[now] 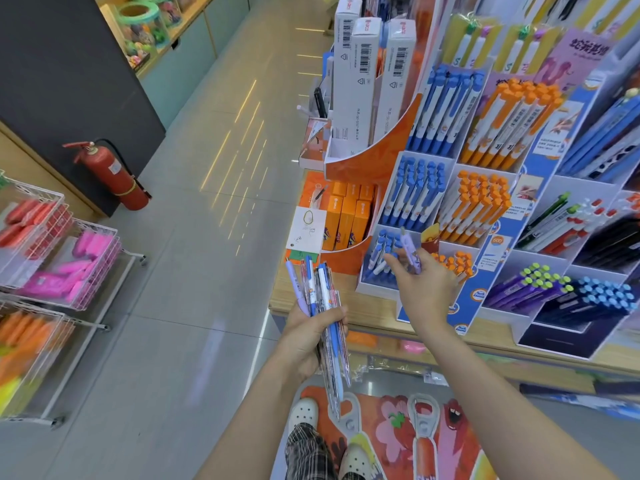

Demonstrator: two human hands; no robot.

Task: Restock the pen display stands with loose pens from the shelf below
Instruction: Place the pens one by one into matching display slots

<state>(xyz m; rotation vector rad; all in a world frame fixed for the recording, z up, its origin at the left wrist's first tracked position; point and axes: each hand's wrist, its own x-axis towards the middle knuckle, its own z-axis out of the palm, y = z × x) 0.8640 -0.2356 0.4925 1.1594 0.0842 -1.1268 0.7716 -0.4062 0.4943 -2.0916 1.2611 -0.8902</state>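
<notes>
Left hand [313, 336]: fingers curled round a bundle of loose pens [323, 317], held low in front of the worktop [313, 296] edge. Bundle mixed: blue-and-white, lilac and clear-bodied pens, clicker ends up, tips down toward the floor. Some appear to be in clear wrapping.

Right hand [424, 289]: reaching over the worktop to the tiered pen display stand [467, 306]. Fingers and thumb pinch a single lilac pen [412, 252], held roughly upright, just in front of the lowest left compartment. That compartment holds blue-capped pens [381, 251] and looks only part full. Whether the lilac pen touches the stand cannot be told; slight blur there.

Stand, left column: three tiers of blue-capped pens. Next column right: orange-capped pens [479, 202], upper tiers full, the lowest tier partly hidden behind the right hand. Further right: compartments with red, green, purple and dark blue pens.

Left of the stand: orange display box [374, 157] with tall white cartons [363, 74] on top and small orange boxes [346, 216] below.

Shelf below the worktop [388, 348] blurred; contents not readable.

Elsewhere: red fire extinguisher [110, 174] against the dark wall, wire baskets [62, 258] with pink and orange items at far left, a patterned floor mat [398, 431] under white clogs.
</notes>
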